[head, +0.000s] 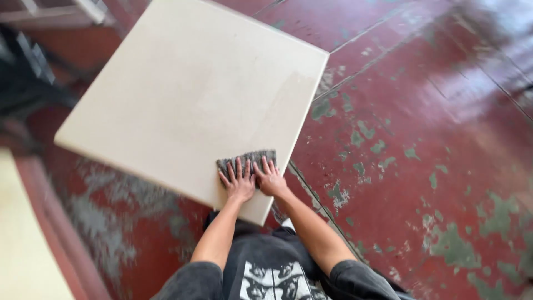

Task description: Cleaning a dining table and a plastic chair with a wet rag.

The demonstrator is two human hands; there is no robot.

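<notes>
A large square cream-coloured tabletop fills the upper left of the head view. Near its front corner lies a small grey cloth. My left hand and my right hand press flat on the cloth side by side, fingers spread and pointing away from me. The cloth's near part is hidden under my hands. A faint damp streak runs across the top to the right of the cloth, toward the far edge.
The floor is worn dark red paint with green patches showing through and grooved seams. A pale slab lies at the lower left. Blurred metal frames stand at the upper left.
</notes>
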